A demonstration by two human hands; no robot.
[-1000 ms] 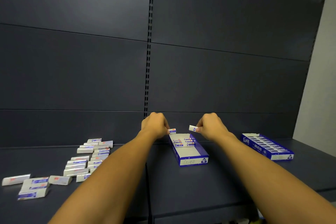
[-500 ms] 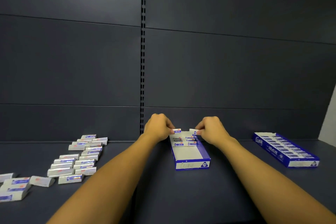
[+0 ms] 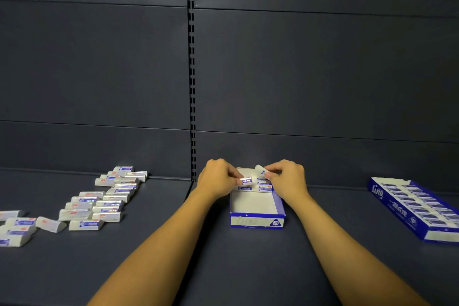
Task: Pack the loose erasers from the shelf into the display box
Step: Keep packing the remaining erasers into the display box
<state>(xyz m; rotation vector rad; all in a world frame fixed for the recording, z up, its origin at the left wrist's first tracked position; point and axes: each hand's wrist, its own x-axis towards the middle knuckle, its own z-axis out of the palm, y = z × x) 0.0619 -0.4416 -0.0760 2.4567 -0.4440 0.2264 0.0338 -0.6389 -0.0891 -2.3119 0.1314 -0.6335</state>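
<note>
A blue and white display box (image 3: 257,221) lies open on the dark shelf in the middle. Several wrapped erasers (image 3: 263,186) fill its far end, and its near half is bare. My left hand (image 3: 218,180) pinches one eraser (image 3: 246,180) over the box's far left part. My right hand (image 3: 285,179) pinches another eraser (image 3: 260,169), tilted, above the far right part. Many loose erasers (image 3: 99,202) lie on the shelf at the left.
A second blue display box (image 3: 414,208), filled with rows of erasers, lies at the right. More loose erasers (image 3: 17,228) sit at the far left edge. The shelf's back wall (image 3: 298,82) rises just behind the box.
Both hands have come down and closer to the box's far end with their erasers. The camera has turned slightly, shifting the view.
</note>
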